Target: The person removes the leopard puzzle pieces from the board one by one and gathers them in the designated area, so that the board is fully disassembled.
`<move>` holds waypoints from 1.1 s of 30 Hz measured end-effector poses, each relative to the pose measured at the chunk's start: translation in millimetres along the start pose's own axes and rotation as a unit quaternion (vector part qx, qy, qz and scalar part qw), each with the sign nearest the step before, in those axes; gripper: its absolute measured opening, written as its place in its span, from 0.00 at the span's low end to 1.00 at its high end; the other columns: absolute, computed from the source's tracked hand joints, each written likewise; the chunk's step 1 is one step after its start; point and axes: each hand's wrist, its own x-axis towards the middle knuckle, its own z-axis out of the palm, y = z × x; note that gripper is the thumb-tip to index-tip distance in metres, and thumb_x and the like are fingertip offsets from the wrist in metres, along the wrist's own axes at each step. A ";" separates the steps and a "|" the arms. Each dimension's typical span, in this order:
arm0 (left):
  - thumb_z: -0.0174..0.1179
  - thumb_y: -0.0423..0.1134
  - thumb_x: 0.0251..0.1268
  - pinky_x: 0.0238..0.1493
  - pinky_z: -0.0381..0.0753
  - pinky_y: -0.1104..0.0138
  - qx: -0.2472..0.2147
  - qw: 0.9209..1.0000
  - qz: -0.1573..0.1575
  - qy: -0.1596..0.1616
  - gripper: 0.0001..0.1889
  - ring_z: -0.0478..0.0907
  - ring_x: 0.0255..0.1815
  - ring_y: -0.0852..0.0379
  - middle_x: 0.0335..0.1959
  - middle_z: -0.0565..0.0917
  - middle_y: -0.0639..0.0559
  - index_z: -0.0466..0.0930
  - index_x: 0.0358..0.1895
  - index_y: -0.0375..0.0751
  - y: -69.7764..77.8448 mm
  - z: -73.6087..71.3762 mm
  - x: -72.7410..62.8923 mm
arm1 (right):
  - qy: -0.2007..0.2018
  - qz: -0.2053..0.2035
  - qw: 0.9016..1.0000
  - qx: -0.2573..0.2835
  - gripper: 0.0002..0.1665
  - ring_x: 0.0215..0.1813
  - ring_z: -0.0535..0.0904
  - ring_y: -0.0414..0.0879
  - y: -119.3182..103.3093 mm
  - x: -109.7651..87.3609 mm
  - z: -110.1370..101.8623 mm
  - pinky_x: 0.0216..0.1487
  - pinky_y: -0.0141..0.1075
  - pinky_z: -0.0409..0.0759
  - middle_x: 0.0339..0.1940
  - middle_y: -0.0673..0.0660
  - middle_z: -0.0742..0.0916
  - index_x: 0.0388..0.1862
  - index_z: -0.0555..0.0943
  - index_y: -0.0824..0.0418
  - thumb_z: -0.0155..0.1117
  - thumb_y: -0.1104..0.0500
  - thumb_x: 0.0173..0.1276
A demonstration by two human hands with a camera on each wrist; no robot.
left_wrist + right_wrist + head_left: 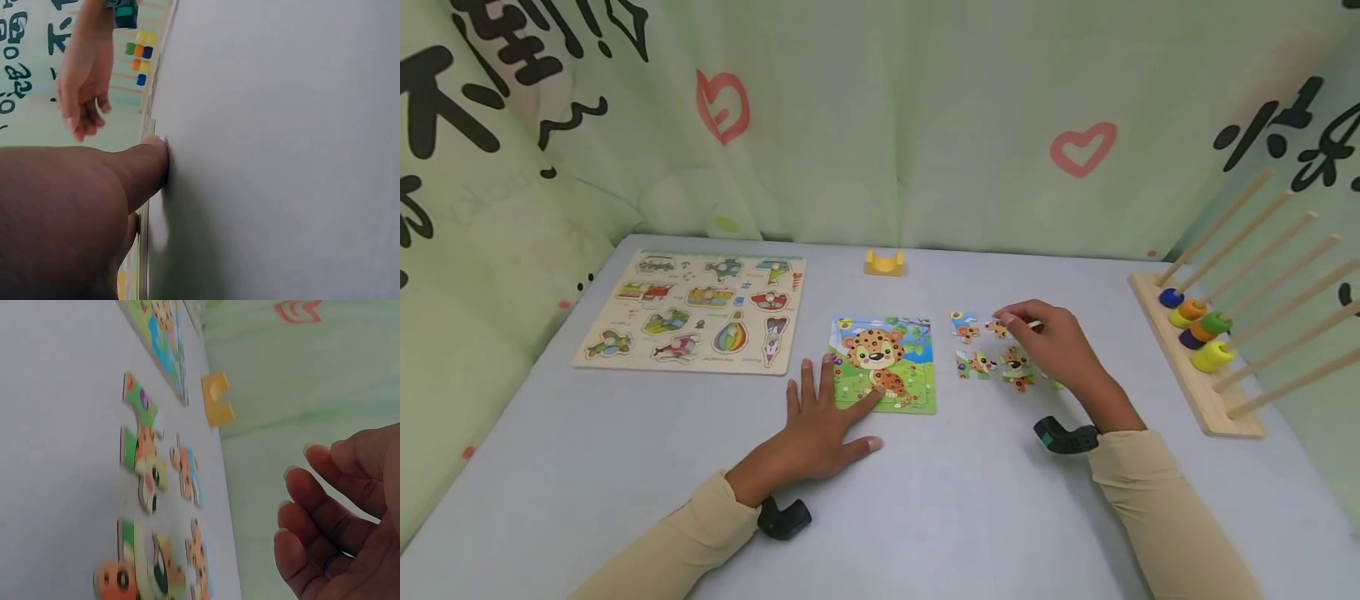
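My left hand [820,429] lies with spread fingers on the lower left of a leopard picture puzzle [887,350]; the thumb is down on the white table in front. In the left wrist view that thumb [147,164] meets the table beside the puzzle's edge. Over several loose jigsaw pieces [976,364] hovers my right hand [1063,350], fingers loosely bent. The right wrist view shows the hand [337,519] raised above the pieces, thumb near the index finger, with nothing between them. Nearest pieces there include a spotted one [144,569] with a green edge.
A wooden vehicle puzzle board [681,342] lies at the back left. Near the back edge stands a small yellow block [884,264] with a curved notch. At the right, a wooden rack [1195,367] has tall slanting pegs and colored beads. Green curtains surround the table.
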 end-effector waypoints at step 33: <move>0.50 0.67 0.66 0.66 0.26 0.36 0.024 1.000 0.003 -0.014 0.36 0.20 0.74 0.33 0.75 0.27 0.30 0.55 0.76 0.68 -2.7 -2.4 1.2 | -0.278 -0.047 0.941 0.188 0.18 0.48 0.83 0.51 -86.4 55.5 121.2 0.50 0.40 0.80 0.47 0.61 0.87 0.56 0.80 0.69 0.50 0.59 0.78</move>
